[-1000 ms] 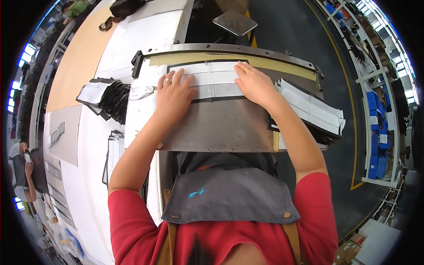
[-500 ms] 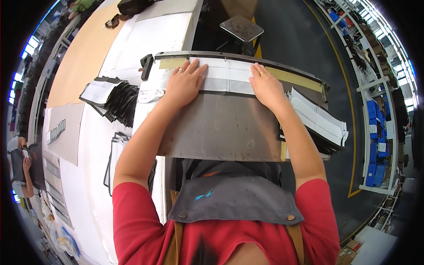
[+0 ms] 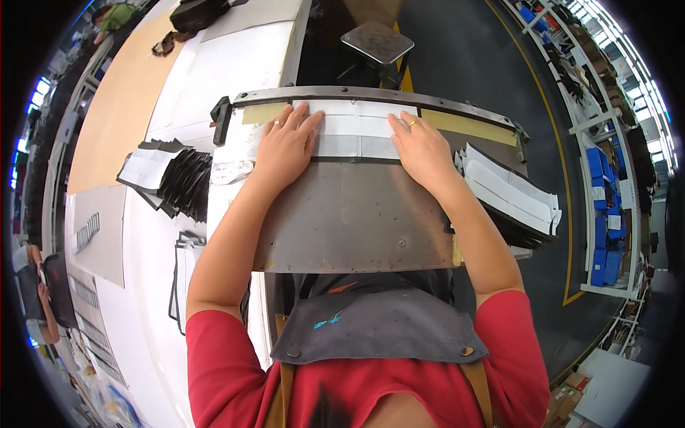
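A long white-and-grey strip with a dark lower edge [image 3: 357,127] lies flat along the far side of a metal plate [image 3: 342,214], against a raised metal bar [image 3: 371,93]. My left hand [image 3: 287,143] rests on its left end, fingers spread and stretched toward the bar. On its right end lies my right hand [image 3: 422,146], fingers extended and palm down. Yellowish tape-like strips show on the plate beyond both ends of the piece, one of them [image 3: 467,127] to the right. Neither hand grasps anything; both press flat.
Dark-edged white sheets are stacked in a pile [image 3: 506,189] by my right forearm. Another fanned stack [image 3: 175,175] sits on the white table at left. Beyond the plate stands a stool [image 3: 377,43]. Shelves with blue bins [image 3: 606,221] line the right. A co-worker [image 3: 43,292] is at far left.
The view has shifted a little, so the plate appears slightly lower and further left. My right hand's fingers have spread slightly over the strip's right end; my left hand stays on its left end.
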Tool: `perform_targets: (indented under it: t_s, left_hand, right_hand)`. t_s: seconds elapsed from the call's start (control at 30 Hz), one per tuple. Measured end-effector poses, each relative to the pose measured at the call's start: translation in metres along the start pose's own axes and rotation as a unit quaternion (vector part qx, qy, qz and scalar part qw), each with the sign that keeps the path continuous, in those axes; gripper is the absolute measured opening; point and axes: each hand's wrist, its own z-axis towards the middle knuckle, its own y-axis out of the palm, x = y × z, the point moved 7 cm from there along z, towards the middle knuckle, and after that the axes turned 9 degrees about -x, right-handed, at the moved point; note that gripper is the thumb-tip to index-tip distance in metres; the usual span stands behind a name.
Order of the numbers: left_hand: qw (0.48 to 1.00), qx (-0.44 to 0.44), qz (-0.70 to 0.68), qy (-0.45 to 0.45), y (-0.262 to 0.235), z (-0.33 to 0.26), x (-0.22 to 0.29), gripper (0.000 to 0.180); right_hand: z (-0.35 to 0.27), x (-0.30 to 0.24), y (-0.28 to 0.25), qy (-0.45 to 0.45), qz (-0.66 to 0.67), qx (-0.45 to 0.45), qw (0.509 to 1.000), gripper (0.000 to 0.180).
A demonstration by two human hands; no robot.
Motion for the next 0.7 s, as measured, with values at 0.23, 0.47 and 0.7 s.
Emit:
perform_targets:
  t_s: [0.23, 0.47, 0.7]
  left_hand:
    - [1.0, -0.012, -0.016, 0.005, -0.007, 0.0002, 0.0054, 0.033]
    - [1.0, 0.001, 0.001, 0.008, -0.0109, -0.0009, 0.0079, 0.032]
    - [1.0, -0.009, -0.026, 0.006, -0.0109, -0.0018, 0.0076, 0.032]
  right_hand:
    - [-0.0014, -0.0022, -0.0009, 0.002, -0.015, 0.013, 1.0, 0.034]
    - [-0.0025, -0.0053, -0.002, -0.019, -0.016, 0.026, 0.999, 0.033]
    - [-0.0042, -0.0066, -0.0022, -0.052, -0.053, 0.055, 0.996, 0.033]
